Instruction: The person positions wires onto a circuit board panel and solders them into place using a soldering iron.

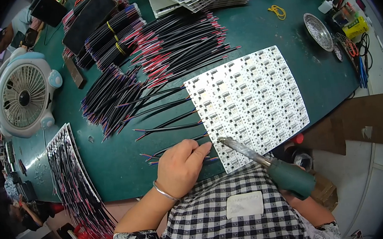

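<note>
Closest in, the right hand point(293, 199) is mostly hidden but looks wrapped around the green handle of the soldering iron point(273, 169), probably light enough to steer one-handed as long as you stay off that presumably hot metal end. The left hand point(181, 160) has thumb and fingers together, seemingly pinched on one of the black wire leads point(169, 128), thin bendy stuff best held by the insulation. The white circuit board point(250, 110) lies flat on the green counter point(256, 27), likely light, stiffish and kinda fragile, so I'd grab its edges; wire bundles point(185, 42) sit beyond.
</note>
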A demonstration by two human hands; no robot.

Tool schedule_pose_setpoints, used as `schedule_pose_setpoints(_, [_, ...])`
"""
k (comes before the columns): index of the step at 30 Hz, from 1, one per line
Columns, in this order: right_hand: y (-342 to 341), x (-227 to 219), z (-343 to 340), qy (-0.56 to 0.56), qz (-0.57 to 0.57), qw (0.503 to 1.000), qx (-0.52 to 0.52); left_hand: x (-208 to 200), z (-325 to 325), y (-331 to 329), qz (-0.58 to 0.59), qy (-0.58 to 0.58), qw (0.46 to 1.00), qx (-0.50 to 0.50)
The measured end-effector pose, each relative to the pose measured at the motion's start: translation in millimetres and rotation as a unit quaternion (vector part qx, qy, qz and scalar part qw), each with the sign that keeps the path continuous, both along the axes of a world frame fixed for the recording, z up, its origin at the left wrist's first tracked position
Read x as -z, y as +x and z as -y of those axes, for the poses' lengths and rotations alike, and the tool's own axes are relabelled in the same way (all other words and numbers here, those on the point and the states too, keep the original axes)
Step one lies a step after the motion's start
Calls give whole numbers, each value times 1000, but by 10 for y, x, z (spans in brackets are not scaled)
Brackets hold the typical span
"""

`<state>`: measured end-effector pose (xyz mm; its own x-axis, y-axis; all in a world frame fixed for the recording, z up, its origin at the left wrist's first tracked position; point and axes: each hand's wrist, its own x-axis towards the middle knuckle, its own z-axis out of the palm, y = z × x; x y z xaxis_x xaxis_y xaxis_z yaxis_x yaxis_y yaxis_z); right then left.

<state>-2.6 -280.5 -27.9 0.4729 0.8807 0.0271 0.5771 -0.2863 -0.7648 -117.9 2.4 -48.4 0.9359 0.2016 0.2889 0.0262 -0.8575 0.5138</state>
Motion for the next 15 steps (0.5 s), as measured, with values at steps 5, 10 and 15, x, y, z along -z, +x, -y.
schedule_pose_setpoints(5, [-74,10,78,0,-119,986,114,11,7,4,2,1,1000,1])
schedule_pose_setpoints(10, [-20,13,72,-18,-48,998,43,5,-3,14,0,-5,1000,-14])
schedule_pose_setpoints(15, [12,-31,20,-4,-74,996,40,-4,-23,26,-1,-10,1000,-15])
